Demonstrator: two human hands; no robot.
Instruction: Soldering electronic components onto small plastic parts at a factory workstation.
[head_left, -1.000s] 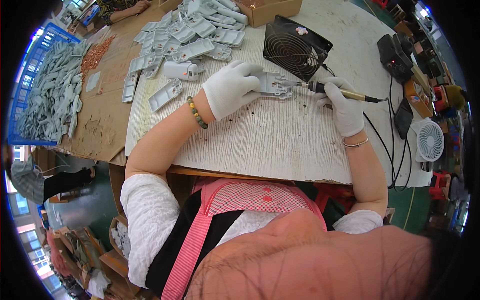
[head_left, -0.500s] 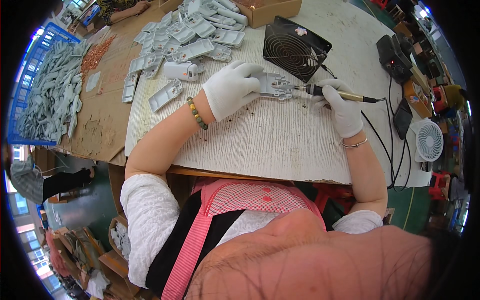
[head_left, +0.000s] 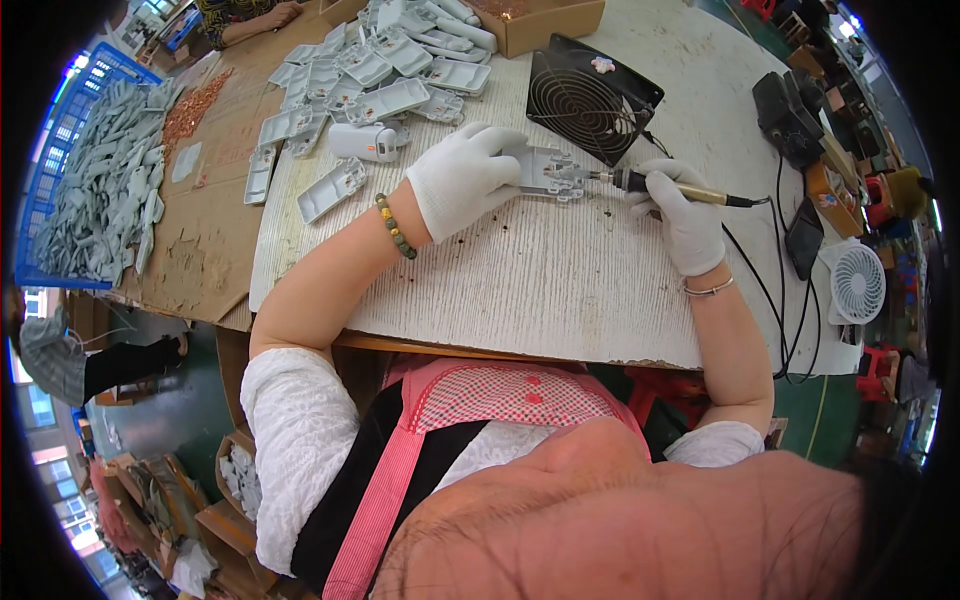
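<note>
My left hand (head_left: 468, 178), in a white glove, is closed on the left end of a light grey plastic housing (head_left: 545, 172) lying on the white worktop. My right hand (head_left: 683, 212), gloved too, grips a soldering iron (head_left: 705, 193) with a dark front grip and a brass-coloured handle. Its tip reaches the right end of the housing, where small parts sit; whether it touches them is too small to tell. Left of my left hand lie a single open housing (head_left: 332, 190) and a closed grey-white case (head_left: 362, 142). Behind them is a heap of similar housings (head_left: 395, 62).
A black square fan (head_left: 592, 98) stands just behind the housing. At right are a black soldering station (head_left: 787, 115), cables and a small white fan (head_left: 858, 282). A blue crate (head_left: 62, 150) of grey parts stands at far left, near copper-coloured bits (head_left: 195, 105). Another person's arm (head_left: 262, 24) rests at the back.
The soldering iron's tip has shifted very slightly at the right end of the housing. Both hands stay almost where they were.
</note>
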